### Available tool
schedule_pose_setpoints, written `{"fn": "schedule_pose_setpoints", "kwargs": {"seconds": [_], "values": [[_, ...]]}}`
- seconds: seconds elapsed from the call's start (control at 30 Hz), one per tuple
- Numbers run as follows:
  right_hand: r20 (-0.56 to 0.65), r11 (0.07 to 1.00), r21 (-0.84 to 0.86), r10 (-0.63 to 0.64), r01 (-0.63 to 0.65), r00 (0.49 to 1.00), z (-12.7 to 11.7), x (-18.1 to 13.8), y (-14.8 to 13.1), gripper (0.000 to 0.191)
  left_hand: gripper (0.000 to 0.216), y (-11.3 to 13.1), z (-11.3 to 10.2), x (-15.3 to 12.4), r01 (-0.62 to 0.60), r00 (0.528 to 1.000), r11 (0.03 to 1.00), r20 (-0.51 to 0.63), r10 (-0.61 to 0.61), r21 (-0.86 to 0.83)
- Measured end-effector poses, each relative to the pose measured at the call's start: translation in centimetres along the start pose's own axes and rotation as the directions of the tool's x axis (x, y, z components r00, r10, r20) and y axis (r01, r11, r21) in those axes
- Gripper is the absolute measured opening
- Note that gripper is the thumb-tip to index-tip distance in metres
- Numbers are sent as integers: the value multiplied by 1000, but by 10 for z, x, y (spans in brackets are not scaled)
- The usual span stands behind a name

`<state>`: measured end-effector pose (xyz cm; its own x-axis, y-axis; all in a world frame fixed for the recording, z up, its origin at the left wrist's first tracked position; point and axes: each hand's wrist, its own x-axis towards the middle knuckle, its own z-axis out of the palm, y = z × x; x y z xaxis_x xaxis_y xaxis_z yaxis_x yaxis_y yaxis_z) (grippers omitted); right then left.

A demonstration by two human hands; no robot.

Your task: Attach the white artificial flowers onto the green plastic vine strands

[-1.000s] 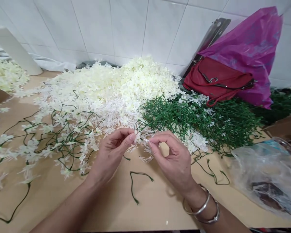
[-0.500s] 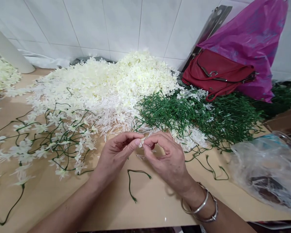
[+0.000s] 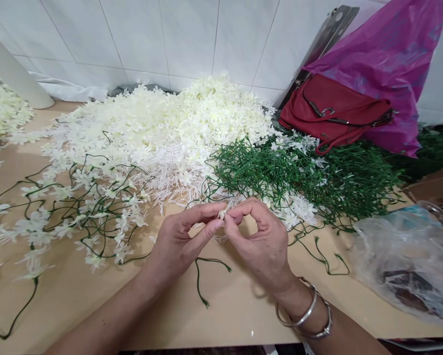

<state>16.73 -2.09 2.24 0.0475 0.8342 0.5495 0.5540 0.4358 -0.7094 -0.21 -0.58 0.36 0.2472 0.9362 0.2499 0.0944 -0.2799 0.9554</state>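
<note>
A small cream artificial flower (image 3: 223, 214) is pinched between the fingertips of both hands, mostly covered by them. My left hand (image 3: 186, 239) grips it from the left with thumb and forefinger. From the other side my right hand (image 3: 260, 239) closes thumb and forefinger on it, the fingers making a ring. Below the hands a bent green plastic stem (image 3: 198, 281) lies on the table (image 3: 169, 315). Behind them are a big heap of cream flower heads (image 3: 192, 111), loose white stamens (image 3: 186, 180) and a pile of green stems (image 3: 251, 165).
Flowers joined to green stems (image 3: 95, 197) spread over the left side. At the right lie a clear plastic bag (image 3: 402, 256) and a red handbag (image 3: 340, 108) against a purple plastic bag (image 3: 395, 64). A tiled wall (image 3: 188, 39) closes the back.
Both hands have shifted slightly right, still pinching the flower, which is now more covered by the fingertips. The view has moved a little; the loose stem lies as before.
</note>
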Motion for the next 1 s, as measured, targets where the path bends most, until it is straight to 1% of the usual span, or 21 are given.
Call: {"fn": "schedule_pose_setpoints", "kwargs": {"seconds": [0.1, 0.17, 0.2, 0.27, 0.33, 0.4, 0.47, 0.57, 0.63, 0.73, 0.8, 0.87, 0.93, 1.0], "values": [[7, 999, 22, 24, -25, 1000, 1, -1, 1, 19, 27, -1, 1, -1, 23, 999, 1000, -24, -22, 2], [31, 998, 44, 33, -35, 999, 2, -2, 1, 18, 24, -3, 1, -1, 2, 998, 998, -62, 2, 64], [38, 997, 57, 41, -43, 998, 3, -2, 1, 18, 22, -4, 1, -1, -34, 996, 993, -76, 43, 109], [46, 992, 95, 77, -81, 996, 4, -3, 0, 17, 21, -5, 0, 0, -160, 980, 962, -82, 181, 219], [61, 976, 159, 138, -146, 989, 4, -3, -1, 16, 23, -6, 1, 0, -300, 940, 888, -49, 336, 348], [86, 950, 228, 199, -214, 976, 5, -2, -2, 15, 26, -6, 2, 0, -381, 904, 805, 1, 427, 456], [105, 927, 267, 243, -263, 964, 6, -1, -2, 14, 25, -6, 4, -1, -388, 894, 769, 5, 447, 508], [125, 911, 277, 282, -307, 951, 5, 0, 1, 13, 20, -6, 5, -1, -364, 894, 767, -34, 448, 528], [140, 903, 283, 294, -322, 946, 4, 0, 3, 11, 17, -7, 4, -1, -391, 877, 715, -2, 481, 579], [158, 912, 286, 258, -294, 953, 2, 0, 7, 10, 18, -8, 2, -1, -443, 842, 603, 78, 533, 663], [144, 931, 272, 212, -245, 967, 0, 1, 9, 8, 21, -8, 1, -2, -450, 833, 581, 84, 547, 678], [130, 938, 284, 169, -201, 977, -1, 1, 11, 8, 23, -8, 1, -3, -452, 829, 579, 80, 554, 678], [139, 927, 339, 119, -160, 983, -1, 1, 13, 11, 24, -8, 2, -4, -454, 829, 592, 71, 555, 666], [127, 924, 367, 63, -106, 990, -1, 1, 14, 14, 23, -8, 4, -5, -424, 854, 668, 25, 519, 612]]}}
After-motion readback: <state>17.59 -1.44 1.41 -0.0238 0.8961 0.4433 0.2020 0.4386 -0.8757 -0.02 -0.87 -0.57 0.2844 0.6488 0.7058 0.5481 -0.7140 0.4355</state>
